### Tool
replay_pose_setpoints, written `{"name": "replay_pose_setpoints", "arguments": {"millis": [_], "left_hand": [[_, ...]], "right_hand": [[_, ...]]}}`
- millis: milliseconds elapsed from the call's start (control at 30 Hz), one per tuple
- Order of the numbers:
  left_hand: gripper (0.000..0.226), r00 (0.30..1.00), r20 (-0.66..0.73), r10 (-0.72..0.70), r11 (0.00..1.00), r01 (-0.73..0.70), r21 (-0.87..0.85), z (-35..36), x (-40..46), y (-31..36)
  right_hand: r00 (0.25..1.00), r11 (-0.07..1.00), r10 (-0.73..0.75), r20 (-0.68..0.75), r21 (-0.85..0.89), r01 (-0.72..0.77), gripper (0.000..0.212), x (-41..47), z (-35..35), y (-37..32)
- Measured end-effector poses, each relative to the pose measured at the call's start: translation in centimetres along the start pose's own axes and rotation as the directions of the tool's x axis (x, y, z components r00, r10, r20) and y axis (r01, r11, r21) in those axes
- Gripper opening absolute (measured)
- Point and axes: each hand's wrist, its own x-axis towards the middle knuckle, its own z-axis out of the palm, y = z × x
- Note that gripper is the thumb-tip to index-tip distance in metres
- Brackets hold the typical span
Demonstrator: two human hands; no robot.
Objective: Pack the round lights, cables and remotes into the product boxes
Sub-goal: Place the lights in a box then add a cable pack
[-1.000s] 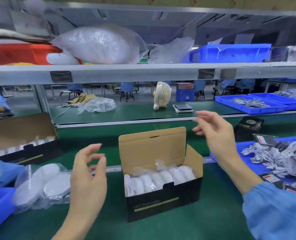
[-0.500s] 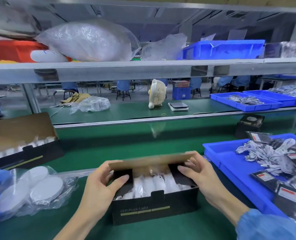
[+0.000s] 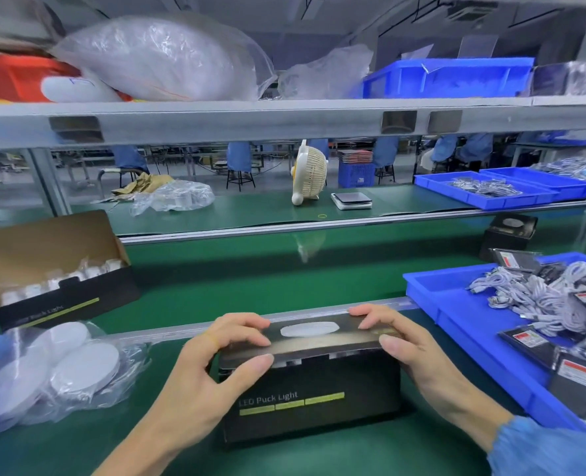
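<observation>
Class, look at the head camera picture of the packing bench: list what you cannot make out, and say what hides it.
- Contents of the black LED Puck Light box: head view, hidden by its lowered lid, which the left hand and right hand hold.
- Open brown-lidded box: contents blurred.
- Blue tray of white cables: cut off by the right edge.
</observation>
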Motion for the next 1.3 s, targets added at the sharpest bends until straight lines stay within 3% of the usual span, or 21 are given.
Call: {"name": "replay_pose_setpoints", "arguments": {"millis": [267, 400, 467, 567, 633, 767, 933, 1133, 1200, 1267, 1300], "left_hand": [[0.022, 0.997, -0.078, -0.011, 1.000, 0.012, 0.018, 0.4, 0.0, -0.4], [0.019, 0.999, 0.012, 0.034, 0.999, -0.034, 0.001, -0.2, -0.8, -0.8], [0.024, 0.991, 0.043, 0.128, 0.980, -0.133, 0.149, -0.3, -1.5, -1.4], [0.028, 0.951, 0.038, 0.307, 0.894, -0.301, 0.333, 0.2, -2.1, -2.2], [0.026, 0.934, 0.003, 0.356, 0.876, -0.335, 0.345, 0.5, -2.1, -2.4], [0.023, 0.930, -0.036, 0.367, 0.889, -0.339, 0.307, 1.0, -2.1, -2.5], [0.028, 0.947, -0.050, 0.316, 0.914, -0.290, 0.284, 1.1, -2.2, -2.1], [0.023, 0.958, -0.040, 0.283, 0.929, -0.263, 0.258, 1.0, -2.4, -1.9], [0.022, 0.957, -0.042, 0.286, 0.928, -0.265, 0.261, 1.1, -2.4, -1.8], [0.022, 0.956, -0.047, 0.288, 0.925, -0.265, 0.273, 1.3, -2.2, -1.6], [0.023, 0.957, -0.041, 0.286, 0.921, -0.263, 0.287, 1.2, -2.2, -1.6]], "right_hand": [[0.997, 0.999, -0.039, -0.063, -0.026, 0.038, 0.032, -0.1, 0.4, -0.2], [0.981, 0.956, -0.194, -0.021, -0.229, 0.184, 0.023, -1.1, 0.4, -0.7], [0.942, 0.845, -0.335, -0.002, -0.443, 0.300, 0.026, -1.8, 0.5, -0.8], [0.851, 0.559, -0.518, 0.089, -0.717, 0.416, 0.036, -2.7, 0.8, -0.9], [0.801, 0.438, -0.586, 0.125, -0.783, 0.442, 0.037, -2.7, 1.1, -1.3], [0.622, 0.227, -0.734, 0.272, -0.765, 0.602, 0.018, -1.6, 3.5, -1.9], [0.660, 0.279, -0.692, 0.292, -0.734, 0.619, 0.016, -0.7, 5.5, -2.1], [0.605, 0.309, -0.761, 0.234, -0.689, 0.656, 0.005, -1.1, 5.5, -1.9], [0.674, 0.400, -0.714, 0.191, -0.678, 0.616, 0.007, -1.1, 5.7, -2.2], [0.811, 0.554, -0.578, 0.088, -0.687, 0.470, 0.012, -0.9, 5.6, -3.2], [0.854, 0.556, -0.514, 0.086, -0.724, 0.408, 0.017, -0.7, 5.3, -3.9]]}}
